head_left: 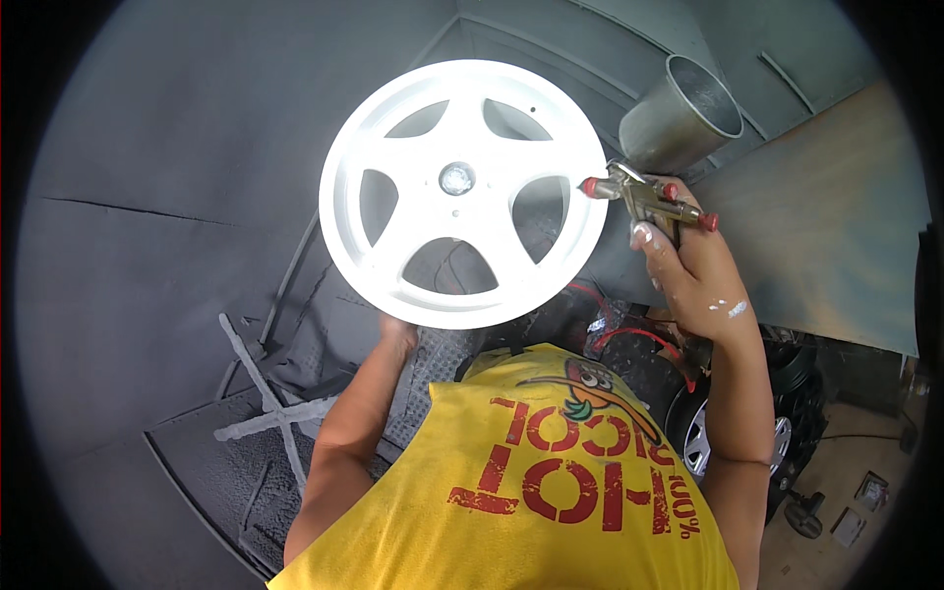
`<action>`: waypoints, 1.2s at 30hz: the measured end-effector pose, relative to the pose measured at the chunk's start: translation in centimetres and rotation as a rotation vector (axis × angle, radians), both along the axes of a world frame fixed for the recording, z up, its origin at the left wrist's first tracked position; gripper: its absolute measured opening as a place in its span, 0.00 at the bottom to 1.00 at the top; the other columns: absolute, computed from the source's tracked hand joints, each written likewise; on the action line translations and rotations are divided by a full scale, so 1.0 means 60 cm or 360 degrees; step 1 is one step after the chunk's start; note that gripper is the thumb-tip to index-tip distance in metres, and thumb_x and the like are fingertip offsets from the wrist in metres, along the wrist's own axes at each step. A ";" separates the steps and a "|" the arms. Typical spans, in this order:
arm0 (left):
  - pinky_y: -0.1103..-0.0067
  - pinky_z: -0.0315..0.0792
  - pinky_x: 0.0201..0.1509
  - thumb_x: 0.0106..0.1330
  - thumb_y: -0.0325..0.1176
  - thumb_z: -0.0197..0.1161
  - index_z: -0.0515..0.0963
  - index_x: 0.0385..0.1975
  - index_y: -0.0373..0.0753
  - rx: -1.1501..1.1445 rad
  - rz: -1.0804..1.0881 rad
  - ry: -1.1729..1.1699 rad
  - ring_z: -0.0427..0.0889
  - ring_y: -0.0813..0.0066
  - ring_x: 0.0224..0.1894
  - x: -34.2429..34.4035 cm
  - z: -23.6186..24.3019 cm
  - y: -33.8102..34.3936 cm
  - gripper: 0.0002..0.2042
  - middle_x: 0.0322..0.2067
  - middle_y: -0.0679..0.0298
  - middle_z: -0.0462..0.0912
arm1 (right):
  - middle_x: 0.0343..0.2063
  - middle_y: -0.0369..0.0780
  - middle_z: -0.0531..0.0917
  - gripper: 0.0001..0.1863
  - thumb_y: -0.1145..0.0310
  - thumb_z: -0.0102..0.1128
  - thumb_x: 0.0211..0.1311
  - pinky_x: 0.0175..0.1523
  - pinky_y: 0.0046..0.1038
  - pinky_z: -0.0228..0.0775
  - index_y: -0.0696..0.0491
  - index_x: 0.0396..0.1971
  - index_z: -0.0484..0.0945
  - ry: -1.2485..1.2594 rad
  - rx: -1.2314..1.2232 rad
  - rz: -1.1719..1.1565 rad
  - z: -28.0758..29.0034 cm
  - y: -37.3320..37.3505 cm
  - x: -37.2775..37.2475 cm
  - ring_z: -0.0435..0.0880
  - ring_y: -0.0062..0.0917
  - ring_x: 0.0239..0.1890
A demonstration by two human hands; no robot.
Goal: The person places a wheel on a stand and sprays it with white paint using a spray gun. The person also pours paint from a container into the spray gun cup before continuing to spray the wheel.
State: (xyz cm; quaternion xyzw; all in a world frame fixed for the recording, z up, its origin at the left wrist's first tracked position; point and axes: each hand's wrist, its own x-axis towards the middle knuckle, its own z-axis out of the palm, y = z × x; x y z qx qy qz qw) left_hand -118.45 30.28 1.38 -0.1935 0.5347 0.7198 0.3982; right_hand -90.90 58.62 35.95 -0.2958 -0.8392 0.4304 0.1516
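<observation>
A glossy white five-spoke wheel rim (482, 147) faces me, raised in front of my chest. In my right hand (693, 270), the fingers wrap round the handle of a metal spray gun (654, 205) with red fittings. A grey metal cup (669, 123) sits on top of the gun. The gun's red nozzle tip points left, close to the rim's right edge. White paint spots mark my right thumb and the back of that hand. My left hand (397, 332) is at the rim's lower edge, mostly behind it. Its fingers are hidden, so their grip cannot be made out.
A paint-crusted cross-shaped stand (280, 413) is at the lower left, beside grey-coated walls (167, 265). A red hose (649, 334) runs behind my right forearm. Tyres with silver wheels (696, 442) are at the lower right. A brownish panel (826, 216) stands at the right.
</observation>
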 end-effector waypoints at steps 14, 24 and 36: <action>0.64 0.65 0.68 0.75 0.45 0.49 0.66 0.64 0.35 -0.0075 0.0211 0.0197 0.72 0.60 0.64 0.081 -0.013 -0.001 0.25 0.61 0.55 0.74 | 0.26 0.54 0.78 0.15 0.72 0.52 0.70 0.39 0.43 0.70 0.58 0.54 0.67 -0.0208 0.0357 -0.0366 -0.036 0.016 0.020 0.77 0.55 0.32; 0.70 0.71 0.51 0.75 0.34 0.48 0.71 0.54 0.43 0.0162 -0.0123 -0.0184 0.76 0.70 0.45 0.209 -0.020 0.021 0.12 0.44 0.65 0.78 | 0.31 0.40 0.80 0.16 0.74 0.50 0.71 0.30 0.25 0.68 0.60 0.56 0.68 0.0230 -0.0311 -0.0105 0.019 0.001 0.046 0.72 0.21 0.21; 0.70 0.79 0.47 0.76 0.32 0.46 0.71 0.56 0.34 -0.0270 0.0011 0.0200 0.84 0.66 0.43 0.078 0.007 0.019 0.14 0.44 0.58 0.83 | 0.30 0.45 0.79 0.17 0.74 0.50 0.70 0.38 0.32 0.71 0.60 0.56 0.69 0.0006 -0.0027 0.0309 -0.024 0.005 0.087 0.78 0.34 0.27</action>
